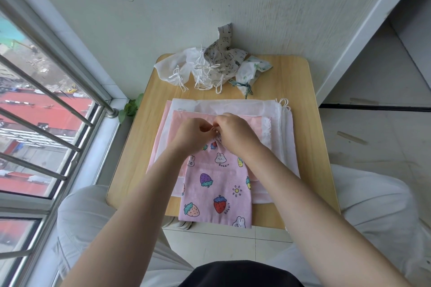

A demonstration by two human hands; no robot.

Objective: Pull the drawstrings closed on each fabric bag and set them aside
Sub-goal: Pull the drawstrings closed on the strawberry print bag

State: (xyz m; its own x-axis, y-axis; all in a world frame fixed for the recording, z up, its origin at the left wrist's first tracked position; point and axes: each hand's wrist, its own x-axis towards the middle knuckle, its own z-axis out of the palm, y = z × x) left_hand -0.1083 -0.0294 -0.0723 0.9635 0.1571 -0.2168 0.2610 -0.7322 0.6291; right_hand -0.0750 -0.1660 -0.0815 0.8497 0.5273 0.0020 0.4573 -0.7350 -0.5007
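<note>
Pink printed bag (217,184): mouth gathered by left hand (192,134) & right hand (235,131), fingers curled, pinching.
Risk: cord, hidden under the fingers, may slip; mouth reopens.

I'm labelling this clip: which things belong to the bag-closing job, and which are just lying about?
Job: pink strawberry bag, gathered at its top by left hand and right hand; flat bag stack; closed bags at the far edge.
Lying about: green leaves; window bars.

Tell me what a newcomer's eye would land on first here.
The pink bag with strawberries and rabbits, lying at the table's near edge, where the left hand and right hand pinch its gathered mouth. Under it lies a stack of flat bags; at the far edge, a heap of cinched bags.
</note>
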